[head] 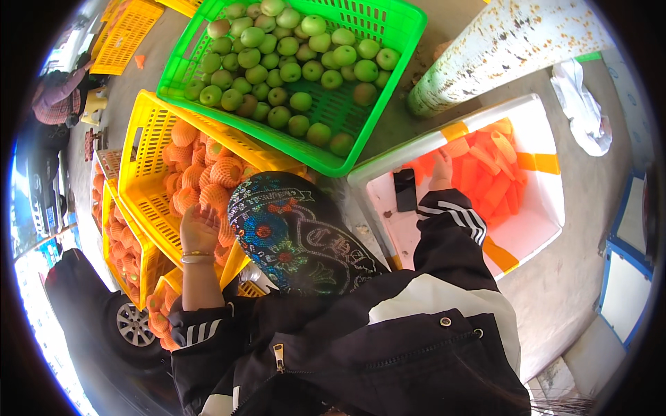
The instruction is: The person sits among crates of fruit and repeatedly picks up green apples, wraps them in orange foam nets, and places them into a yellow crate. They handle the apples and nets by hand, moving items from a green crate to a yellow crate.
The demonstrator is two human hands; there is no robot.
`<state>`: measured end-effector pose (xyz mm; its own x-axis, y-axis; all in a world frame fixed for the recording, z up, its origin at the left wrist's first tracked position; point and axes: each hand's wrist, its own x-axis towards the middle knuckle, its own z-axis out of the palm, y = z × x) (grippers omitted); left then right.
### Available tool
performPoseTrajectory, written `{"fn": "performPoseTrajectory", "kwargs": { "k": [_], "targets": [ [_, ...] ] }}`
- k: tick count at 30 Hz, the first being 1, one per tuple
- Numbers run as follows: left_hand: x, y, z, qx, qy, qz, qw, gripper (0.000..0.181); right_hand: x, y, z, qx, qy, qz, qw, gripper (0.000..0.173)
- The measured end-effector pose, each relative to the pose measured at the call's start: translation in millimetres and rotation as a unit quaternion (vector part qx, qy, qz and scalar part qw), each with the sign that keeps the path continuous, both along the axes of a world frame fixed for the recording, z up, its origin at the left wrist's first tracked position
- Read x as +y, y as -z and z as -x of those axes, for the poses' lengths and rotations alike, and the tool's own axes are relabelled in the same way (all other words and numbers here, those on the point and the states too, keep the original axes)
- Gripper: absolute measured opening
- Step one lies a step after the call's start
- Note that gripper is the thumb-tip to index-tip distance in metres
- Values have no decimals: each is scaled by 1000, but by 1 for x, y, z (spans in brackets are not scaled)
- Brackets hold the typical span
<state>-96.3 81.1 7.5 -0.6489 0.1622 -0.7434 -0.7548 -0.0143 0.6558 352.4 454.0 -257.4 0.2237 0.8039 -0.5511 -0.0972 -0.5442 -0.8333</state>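
My left hand, with two bracelets at the wrist, is palm up and holds nothing that I can see. It is over the edge of a yellow plastic crate full of fruit in orange foam nets. My right hand reaches into a white foam box, at the left edge of a heap of orange foam nets. Whether its fingers grip a net is unclear. A black phone lies in the box beside that hand. Green apples fill much of a green crate ahead.
A rusty white post rises behind the foam box. A white plastic bag lies on the floor at right. More yellow crates and a dark car are at left. Another person sits at far left.
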Motion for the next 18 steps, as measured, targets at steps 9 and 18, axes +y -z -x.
{"fn": "performPoseTrajectory", "kwargs": {
  "k": [9,18],
  "targets": [
    [10,-30,-27,-25,-5,-67,997,20,20,-23,-20,81,-90,-91,988,9],
    [-1,-86,-97,390,245,-7,887,14,-75,-297,99,-32,-200,-445,872,32]
  ]
}}
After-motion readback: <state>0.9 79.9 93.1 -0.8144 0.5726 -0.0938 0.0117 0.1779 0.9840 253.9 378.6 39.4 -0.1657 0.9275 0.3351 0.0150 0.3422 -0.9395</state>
